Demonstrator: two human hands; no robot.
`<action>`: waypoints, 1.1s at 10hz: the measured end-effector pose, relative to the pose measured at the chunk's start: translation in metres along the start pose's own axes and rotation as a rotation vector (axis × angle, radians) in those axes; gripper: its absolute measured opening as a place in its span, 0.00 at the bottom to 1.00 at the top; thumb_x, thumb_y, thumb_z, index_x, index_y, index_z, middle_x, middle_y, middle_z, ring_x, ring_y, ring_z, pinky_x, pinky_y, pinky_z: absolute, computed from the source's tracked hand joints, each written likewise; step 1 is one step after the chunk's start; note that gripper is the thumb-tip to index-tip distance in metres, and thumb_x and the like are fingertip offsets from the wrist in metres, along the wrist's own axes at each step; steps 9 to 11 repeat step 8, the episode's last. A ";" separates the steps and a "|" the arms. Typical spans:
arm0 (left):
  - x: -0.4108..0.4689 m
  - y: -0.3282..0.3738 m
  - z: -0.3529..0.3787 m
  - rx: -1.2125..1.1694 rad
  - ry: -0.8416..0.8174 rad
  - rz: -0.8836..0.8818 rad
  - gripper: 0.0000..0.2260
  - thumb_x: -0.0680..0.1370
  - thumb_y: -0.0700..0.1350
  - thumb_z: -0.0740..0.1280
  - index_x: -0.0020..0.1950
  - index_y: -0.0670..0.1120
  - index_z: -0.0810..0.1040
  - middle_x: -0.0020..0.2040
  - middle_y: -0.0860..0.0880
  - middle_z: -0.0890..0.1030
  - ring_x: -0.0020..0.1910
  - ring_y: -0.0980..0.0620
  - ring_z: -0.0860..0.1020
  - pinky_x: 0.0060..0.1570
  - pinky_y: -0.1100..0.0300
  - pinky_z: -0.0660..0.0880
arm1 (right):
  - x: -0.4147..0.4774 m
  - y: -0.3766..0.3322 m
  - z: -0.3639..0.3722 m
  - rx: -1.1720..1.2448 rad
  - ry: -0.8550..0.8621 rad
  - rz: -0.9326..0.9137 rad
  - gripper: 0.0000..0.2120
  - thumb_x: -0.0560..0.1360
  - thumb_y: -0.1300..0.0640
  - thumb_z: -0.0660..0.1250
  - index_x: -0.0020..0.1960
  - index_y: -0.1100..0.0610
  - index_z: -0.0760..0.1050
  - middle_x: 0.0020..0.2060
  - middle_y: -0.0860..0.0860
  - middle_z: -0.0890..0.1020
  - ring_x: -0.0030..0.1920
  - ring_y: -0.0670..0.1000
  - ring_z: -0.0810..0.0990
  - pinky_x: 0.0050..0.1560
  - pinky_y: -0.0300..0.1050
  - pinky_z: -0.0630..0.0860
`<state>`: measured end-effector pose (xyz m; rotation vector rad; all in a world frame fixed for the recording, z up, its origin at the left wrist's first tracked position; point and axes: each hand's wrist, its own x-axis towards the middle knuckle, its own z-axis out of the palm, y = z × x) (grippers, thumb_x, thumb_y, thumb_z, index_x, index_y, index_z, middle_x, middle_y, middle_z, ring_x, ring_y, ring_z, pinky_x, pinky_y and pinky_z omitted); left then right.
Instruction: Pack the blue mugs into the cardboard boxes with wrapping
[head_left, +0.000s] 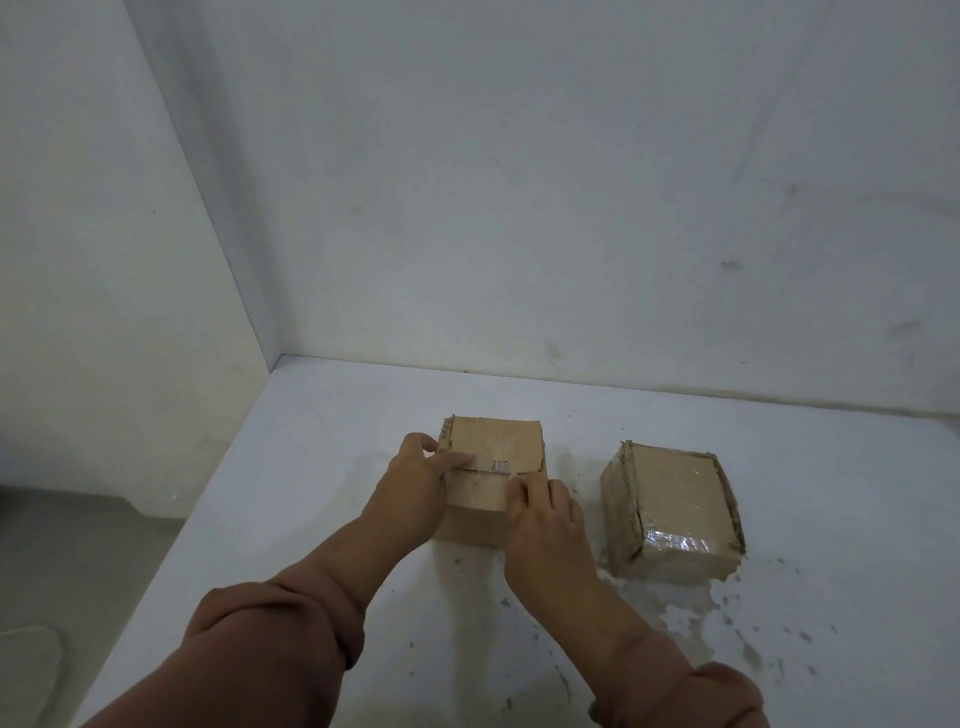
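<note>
Two small cardboard boxes stand on a white surface (322, 499). The left box (493, 441) has its top flaps closed, with a short strip of clear tape (493, 466) across the seam. My left hand (421, 480) lies on the box's left top edge, its thumb pressing along the seam beside the tape. My right hand (545, 512) rests on the near right part of the same box, fingertips at the seam. The right box (670, 499) is closed and wrapped in shiny clear tape. No blue mug is visible.
White walls meet in a corner behind the boxes (275, 358). The surface's left edge (171, 540) drops to a grey floor. Dark specks and a scuffed patch (691, 603) mark the surface near the right box.
</note>
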<state>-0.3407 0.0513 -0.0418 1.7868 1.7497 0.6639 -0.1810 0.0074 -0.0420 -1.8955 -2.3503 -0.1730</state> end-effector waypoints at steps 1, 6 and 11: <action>-0.007 0.006 -0.003 0.087 0.007 0.021 0.15 0.80 0.41 0.60 0.65 0.51 0.74 0.66 0.45 0.68 0.53 0.50 0.75 0.49 0.63 0.74 | 0.002 0.001 -0.005 0.051 -0.024 0.032 0.24 0.54 0.58 0.73 0.50 0.58 0.79 0.47 0.55 0.80 0.43 0.57 0.80 0.40 0.48 0.79; -0.019 0.018 -0.008 0.368 -0.100 0.046 0.25 0.77 0.39 0.62 0.73 0.53 0.64 0.76 0.46 0.58 0.70 0.44 0.65 0.66 0.53 0.69 | 0.005 0.009 -0.009 0.234 -0.245 -0.044 0.31 0.77 0.66 0.55 0.76 0.63 0.46 0.77 0.60 0.46 0.77 0.58 0.41 0.75 0.47 0.44; -0.024 0.039 -0.016 0.457 -0.010 0.035 0.23 0.77 0.40 0.59 0.72 0.52 0.66 0.73 0.46 0.64 0.67 0.43 0.66 0.63 0.52 0.68 | 0.006 0.018 -0.022 0.361 -0.232 -0.005 0.29 0.76 0.66 0.56 0.75 0.61 0.52 0.76 0.58 0.53 0.77 0.56 0.47 0.76 0.46 0.49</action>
